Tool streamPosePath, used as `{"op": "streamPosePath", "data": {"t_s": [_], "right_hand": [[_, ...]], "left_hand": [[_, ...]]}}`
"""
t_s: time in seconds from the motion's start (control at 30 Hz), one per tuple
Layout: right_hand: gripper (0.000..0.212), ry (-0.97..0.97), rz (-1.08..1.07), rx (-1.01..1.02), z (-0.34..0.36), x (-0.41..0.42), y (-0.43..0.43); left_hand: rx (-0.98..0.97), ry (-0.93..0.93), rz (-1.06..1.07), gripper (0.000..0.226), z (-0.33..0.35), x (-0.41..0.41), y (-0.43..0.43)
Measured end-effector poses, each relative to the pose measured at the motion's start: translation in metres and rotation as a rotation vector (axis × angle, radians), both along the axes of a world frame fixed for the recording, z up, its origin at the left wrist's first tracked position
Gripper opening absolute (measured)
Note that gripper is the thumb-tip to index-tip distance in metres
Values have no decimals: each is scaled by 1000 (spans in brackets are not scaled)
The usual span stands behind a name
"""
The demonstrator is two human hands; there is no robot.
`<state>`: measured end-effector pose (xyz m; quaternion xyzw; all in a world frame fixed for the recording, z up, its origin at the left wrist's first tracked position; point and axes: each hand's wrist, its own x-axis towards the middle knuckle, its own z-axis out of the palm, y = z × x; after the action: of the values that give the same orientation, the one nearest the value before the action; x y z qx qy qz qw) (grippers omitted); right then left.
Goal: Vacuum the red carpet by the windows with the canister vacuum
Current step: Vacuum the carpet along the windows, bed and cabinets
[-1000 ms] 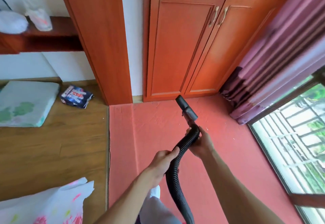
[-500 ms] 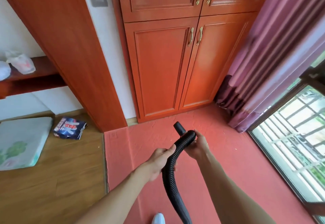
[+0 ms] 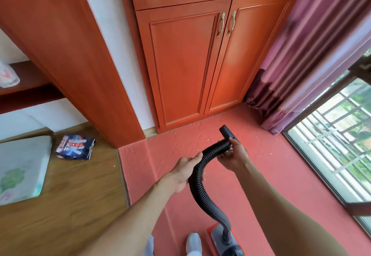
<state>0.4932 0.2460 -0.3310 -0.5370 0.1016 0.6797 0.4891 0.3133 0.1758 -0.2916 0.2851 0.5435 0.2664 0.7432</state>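
The red carpet (image 3: 271, 167) covers the floor between the cupboard and the window. A black ribbed vacuum hose (image 3: 197, 183) rises from the canister vacuum (image 3: 224, 241) at the bottom edge and bends toward the cupboard. My left hand (image 3: 185, 172) grips the hose at its bend. My right hand (image 3: 232, 156) holds the hose's far end, just behind the short black nozzle (image 3: 225, 132), which points up and away above the carpet. A few pale specks lie on the carpet near the nozzle.
Orange wooden cupboard doors (image 3: 186, 65) stand straight ahead. A purple curtain (image 3: 301, 59) hangs at the right beside the window (image 3: 337, 135). On the wooden floor (image 3: 66, 205) at the left lie a torn blue packet (image 3: 75, 149) and a pale cushion (image 3: 20, 167). My shoe (image 3: 193, 242) is beside the canister.
My view has tilted up and drawn back, so more of the cupboard and the canister show. The nozzle has turned from pointing down at the carpet to pointing upward. Both hands keep their hold.
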Motion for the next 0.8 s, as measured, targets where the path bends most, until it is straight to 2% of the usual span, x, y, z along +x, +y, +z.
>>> {"op": "streamPosePath", "data": {"t_s": [0.13,0.47,0.63,0.8], "right_hand": [[24,-54,-27,-11,-1,-38,14],[22,-39,-129,-108,-39,-107,30],[29,-47,-175,-168,-50,-111,49],[34,-21,-111,-205,-77,-90,87]], "left_hand": [[-20,-31,-36,39,-8,-43,22],[-97,-87,-173,40,-46,-127,65],[-139,-163,-197,44,-61,-122,81],[-227,-233,-235,30,-78,-91,111]]}}
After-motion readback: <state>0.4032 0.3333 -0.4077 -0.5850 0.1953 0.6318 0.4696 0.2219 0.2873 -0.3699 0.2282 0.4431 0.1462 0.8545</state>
